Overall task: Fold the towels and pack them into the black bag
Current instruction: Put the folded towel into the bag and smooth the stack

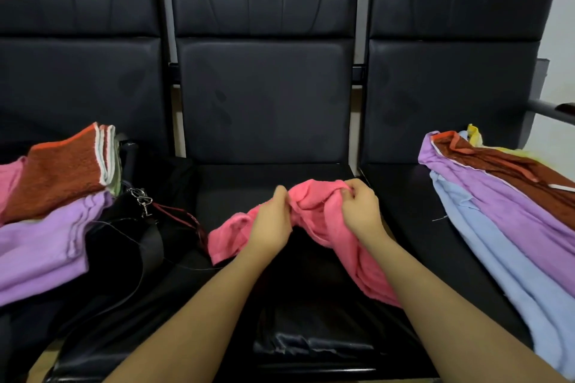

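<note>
A row of three black padded seats [264, 96] stands against a pale wall. On the middle seat lies a crumpled pink towel [323, 221], gripped by both hands. The left hand [272, 222] pinches its upper edge, fingers curled on the cloth; the right hand [362, 208] has its fingers clamped on a bunched fold just beside it. On the left seat, folded towels are stacked: a rust-orange towel [59, 174] on top and a lilac towel [46, 246] below, resting on the black bag [130, 246], whose strap trails toward the middle seat. On the right seat unfolded towels lie spread: a lilac one [497, 202], a light blue one [504, 264] and a rust one [529, 174].
</note>
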{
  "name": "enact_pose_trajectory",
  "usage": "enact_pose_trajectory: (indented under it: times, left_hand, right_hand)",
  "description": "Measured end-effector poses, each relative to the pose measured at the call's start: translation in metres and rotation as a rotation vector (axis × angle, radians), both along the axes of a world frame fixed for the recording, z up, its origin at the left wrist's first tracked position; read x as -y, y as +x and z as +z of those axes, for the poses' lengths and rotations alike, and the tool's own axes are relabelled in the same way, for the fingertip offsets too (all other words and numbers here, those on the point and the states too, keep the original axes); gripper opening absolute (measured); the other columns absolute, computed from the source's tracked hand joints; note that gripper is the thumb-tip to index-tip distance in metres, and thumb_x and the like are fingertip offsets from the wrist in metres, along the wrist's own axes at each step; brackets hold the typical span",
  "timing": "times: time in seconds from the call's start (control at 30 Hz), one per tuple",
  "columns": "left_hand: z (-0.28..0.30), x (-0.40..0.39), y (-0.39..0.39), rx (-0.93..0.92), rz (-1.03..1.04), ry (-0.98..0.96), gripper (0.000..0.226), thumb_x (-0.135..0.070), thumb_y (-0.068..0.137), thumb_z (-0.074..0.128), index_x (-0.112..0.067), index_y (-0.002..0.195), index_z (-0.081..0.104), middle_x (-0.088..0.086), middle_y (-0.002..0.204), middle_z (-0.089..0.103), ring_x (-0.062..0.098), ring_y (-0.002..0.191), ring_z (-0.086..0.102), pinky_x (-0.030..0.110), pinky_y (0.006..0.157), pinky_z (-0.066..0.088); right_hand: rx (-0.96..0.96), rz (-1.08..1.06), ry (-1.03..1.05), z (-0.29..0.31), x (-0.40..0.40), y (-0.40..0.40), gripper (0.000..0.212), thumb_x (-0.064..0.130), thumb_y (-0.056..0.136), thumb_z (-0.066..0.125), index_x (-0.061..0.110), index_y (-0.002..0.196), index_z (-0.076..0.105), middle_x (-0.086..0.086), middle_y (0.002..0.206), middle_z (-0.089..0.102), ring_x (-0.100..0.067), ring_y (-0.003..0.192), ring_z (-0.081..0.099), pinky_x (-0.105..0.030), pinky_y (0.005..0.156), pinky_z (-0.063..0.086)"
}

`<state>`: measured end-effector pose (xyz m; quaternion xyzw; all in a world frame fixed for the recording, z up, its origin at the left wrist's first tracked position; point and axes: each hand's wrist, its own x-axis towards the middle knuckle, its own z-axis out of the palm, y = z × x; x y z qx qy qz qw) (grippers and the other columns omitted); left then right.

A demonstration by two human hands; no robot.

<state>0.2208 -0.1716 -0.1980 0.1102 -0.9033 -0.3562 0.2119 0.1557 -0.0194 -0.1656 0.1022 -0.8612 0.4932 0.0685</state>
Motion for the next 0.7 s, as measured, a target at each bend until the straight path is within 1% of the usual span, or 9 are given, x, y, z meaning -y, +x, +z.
enact_pose_trajectory:
  times: [0.07, 0.17, 0.23, 0.37, 0.47, 0.53, 0.6, 0.63, 0.7]
  left_hand:
    - [0.021, 0.008, 0.009, -0.108, 0.042, 0.093, 0.011, 0.0, 0.089, 0.038, -0.01, 0.091, 0.043, 0.007, 0.075, 0.061, 0.023, 0.067, 0.056, 0.037, 0.063, 0.044]
    - [0.047, 0.021, 0.02, -0.159, 0.024, 0.119, 0.023, 0.004, 0.086, 0.03, -0.014, 0.09, 0.044, 0.004, 0.083, 0.059, 0.02, 0.073, 0.054, 0.035, 0.067, 0.043]
    - [0.06, 0.03, 0.025, -0.18, -0.006, -0.025, 0.026, 0.005, 0.085, 0.032, -0.013, 0.093, 0.05, 0.002, 0.09, 0.054, 0.02, 0.081, 0.052, 0.035, 0.074, 0.042]
    - [0.084, 0.045, 0.026, -0.2, -0.064, -0.303, 0.022, -0.006, 0.092, 0.038, -0.003, 0.1, 0.058, 0.006, 0.097, 0.049, 0.025, 0.087, 0.053, 0.037, 0.083, 0.042]
    - [0.097, 0.053, 0.026, -0.188, -0.092, -0.572, 0.041, -0.029, 0.079, 0.033, -0.001, 0.091, 0.062, 0.011, 0.09, 0.05, 0.03, 0.075, 0.052, 0.042, 0.071, 0.048]
    - [0.102, 0.062, 0.027, -0.172, -0.106, -0.753, 0.039, -0.035, 0.072, 0.042, -0.002, 0.08, 0.062, 0.011, 0.082, 0.049, 0.029, 0.063, 0.049, 0.041, 0.056, 0.049]
    - [0.108, 0.068, 0.03, -0.108, -0.12, -0.91, 0.025, -0.028, 0.061, 0.07, -0.006, 0.067, 0.06, 0.01, 0.076, 0.048, 0.025, 0.055, 0.046, 0.032, 0.045, 0.046]
    - [0.11, 0.072, 0.03, -0.095, -0.118, -0.968, 0.027, -0.02, 0.052, 0.08, -0.008, 0.06, 0.058, 0.009, 0.073, 0.048, 0.024, 0.051, 0.045, 0.028, 0.042, 0.041]
    - [0.114, 0.076, 0.029, -0.107, -0.066, -0.983, 0.034, -0.006, 0.042, 0.085, -0.009, 0.053, 0.053, 0.007, 0.068, 0.047, 0.022, 0.047, 0.043, 0.025, 0.04, 0.031]
  right_hand:
    - [-0.013, 0.019, -0.112, 0.01, 0.003, 0.007, 0.024, 0.009, 0.097, 0.04, 0.012, 0.115, 0.055, -0.004, 0.101, 0.061, -0.023, 0.099, 0.058, -0.034, 0.085, 0.044]
    - [-0.103, 0.064, -0.235, 0.028, 0.009, 0.02, 0.035, 0.001, 0.094, 0.034, 0.019, 0.12, 0.049, 0.002, 0.088, 0.056, -0.015, 0.081, 0.054, -0.028, 0.074, 0.039]
    - [-0.163, 0.105, -0.25, 0.039, 0.015, 0.025, 0.038, -0.003, 0.091, 0.032, 0.02, 0.112, 0.053, 0.005, 0.082, 0.056, -0.011, 0.075, 0.054, -0.027, 0.068, 0.04]
    - [-0.179, 0.155, -0.247, 0.062, 0.026, 0.028, 0.036, -0.004, 0.087, 0.033, 0.018, 0.09, 0.061, 0.009, 0.088, 0.061, -0.01, 0.088, 0.057, -0.022, 0.078, 0.043]
    - [-0.201, 0.147, -0.27, 0.079, 0.032, 0.027, 0.037, -0.005, 0.087, 0.033, 0.017, 0.089, 0.062, 0.01, 0.089, 0.06, -0.01, 0.089, 0.056, -0.018, 0.076, 0.041]
    - [-0.21, 0.14, -0.303, 0.091, 0.037, 0.026, 0.037, -0.005, 0.086, 0.034, 0.019, 0.087, 0.062, 0.011, 0.088, 0.061, -0.012, 0.09, 0.057, -0.019, 0.077, 0.043]
    - [-0.221, 0.136, -0.337, 0.101, 0.041, 0.024, 0.038, -0.006, 0.085, 0.034, 0.018, 0.087, 0.063, 0.01, 0.088, 0.062, -0.014, 0.092, 0.059, -0.023, 0.081, 0.045]
    - [-0.229, 0.133, -0.349, 0.106, 0.042, 0.024, 0.038, -0.007, 0.084, 0.034, 0.017, 0.087, 0.063, 0.01, 0.088, 0.062, -0.014, 0.093, 0.059, -0.022, 0.082, 0.045]
    - [-0.242, 0.123, -0.363, 0.111, 0.044, 0.024, 0.039, -0.007, 0.083, 0.033, 0.015, 0.089, 0.064, 0.01, 0.09, 0.062, -0.014, 0.095, 0.058, -0.021, 0.084, 0.043]
